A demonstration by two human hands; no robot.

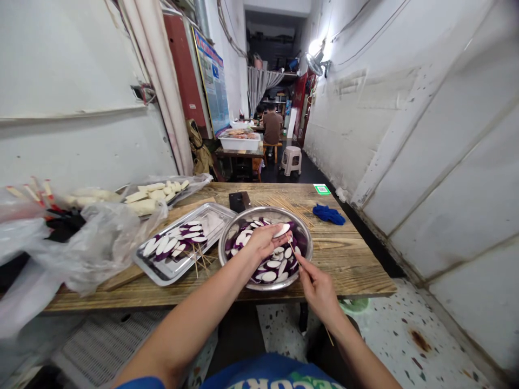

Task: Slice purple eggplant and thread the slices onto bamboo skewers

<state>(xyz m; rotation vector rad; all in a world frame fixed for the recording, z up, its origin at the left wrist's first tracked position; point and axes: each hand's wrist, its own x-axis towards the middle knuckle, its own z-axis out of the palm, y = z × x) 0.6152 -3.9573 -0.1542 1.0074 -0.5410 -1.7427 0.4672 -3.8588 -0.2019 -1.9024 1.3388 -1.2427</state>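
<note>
My left hand (263, 241) is above a steel bowl (224, 249), its fingers closed around an eggplant slice (281, 230). Between the fingers of my right hand (318, 283) is a bamboo skewer (329, 336), its upper part reaching toward the left hand with a small pale piece near the tip. Several cut eggplant slices (268, 276), white with purple skin, fill the bowl. Left of it a clear tray (221, 214) holds eggplant slices (164, 244) on skewers, whose sticks (197, 259) stick out over the near rim.
Loose skewers (284, 202) lie behind the bowl beside a dark blade (239, 201). A blue cloth (328, 214) rests at the right of the wooden table (348, 259). Plastic bags (95, 237) and pale cut pieces (156, 194) crowd the left. Farther back, a person (272, 127) sits near a stool (291, 160).
</note>
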